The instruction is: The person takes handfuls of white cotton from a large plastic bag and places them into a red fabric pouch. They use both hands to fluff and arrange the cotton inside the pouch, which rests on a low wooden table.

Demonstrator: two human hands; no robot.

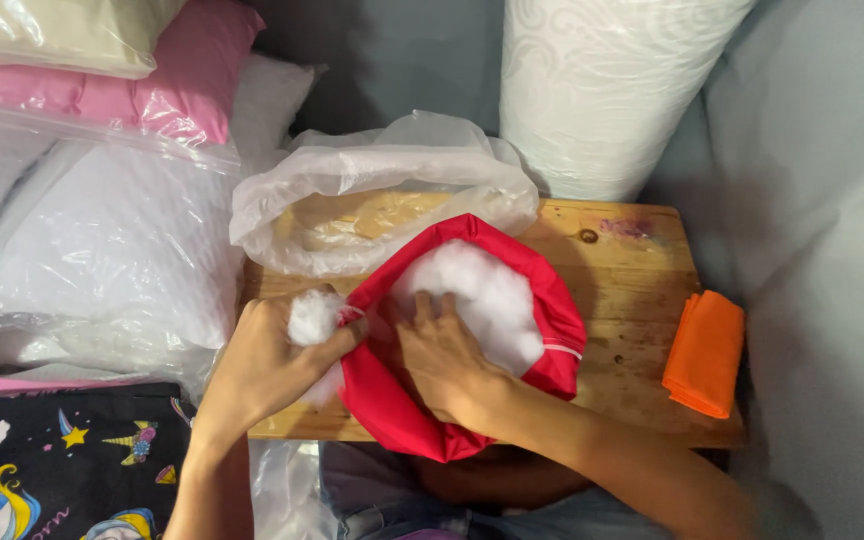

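Head view, looking down on a small bare wooden table (642, 290).

Step in hand, by judgement: filling. A red fabric cover with an open mouth (392, 400) sits at the table's centre, sagging over the near edge at 6 o'clock. White fluffy fibre stuffing (487, 290) fills its opening, piled toward 12 to 1 o'clock.

Right hand (447, 355): inside the mouth of the cover, fingers spread flat on the stuffing, pressing down. Grasping nothing; palm open.

Left hand (262, 365): at 9 o'clock of the cover, clenched around a small tuft of white stuffing (312, 318), thumb and fingers also pinching the cover's left rim. The tuft is touching the rim, not yet inside.

Surroundings: a crumpled clear plastic bag (382, 190) at 11 to 12 o'clock, just behind the cover, its mouth open, contents not clear. A folded orange cloth (704, 352) at 3 o'clock on the table's right edge, well apart from the hands. A white quilted roll (602, 90) stands at 1 o'clock beyond the table. Bagged white and pink cushions (102, 240) stacked at 9 to 10 o'clock; black printed fabric with cartoon unicorns and stars (62, 460) at 8 o'clock.

Next move, by judgement: the tuft needs to go over the rim into the left side, where the fill looks lowest, with the rim held open so the fibre does not spill.
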